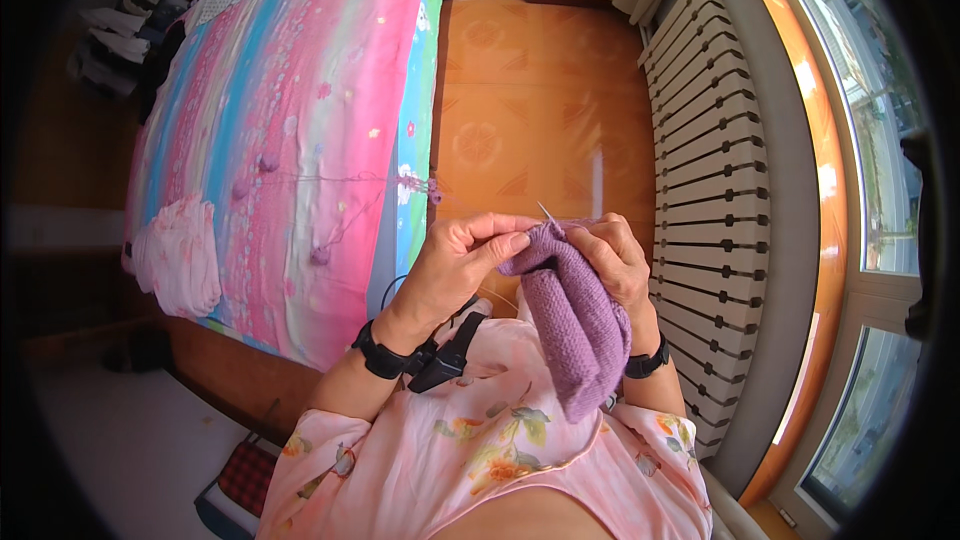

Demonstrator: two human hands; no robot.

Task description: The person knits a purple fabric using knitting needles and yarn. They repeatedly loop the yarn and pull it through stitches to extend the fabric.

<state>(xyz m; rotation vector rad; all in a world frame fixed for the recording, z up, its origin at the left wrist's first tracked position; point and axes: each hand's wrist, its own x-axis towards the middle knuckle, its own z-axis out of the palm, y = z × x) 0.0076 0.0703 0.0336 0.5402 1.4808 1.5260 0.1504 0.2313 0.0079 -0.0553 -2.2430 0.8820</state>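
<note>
A piece of purple knitting (577,322) hangs in folds between my hands, above my lap. My left hand (480,244) pinches its upper left corner between thumb and forefinger. My right hand (616,259) grips the upper right edge, fingers curled over it. The pointed tip of a knitting needle (545,210) sticks up from the top edge between the hands; the rest of the needle is hidden. Purple yarn (360,178) runs across the bed towards the work, with small yarn balls (268,163) lying on the bedspread.
On the left stands a bed with a striped bedspread (255,105), a folded pink cloth (180,255) on its near corner. A white radiator (709,217) lines the right wall below a window (862,127). Orange tiled floor (540,120) lies between them.
</note>
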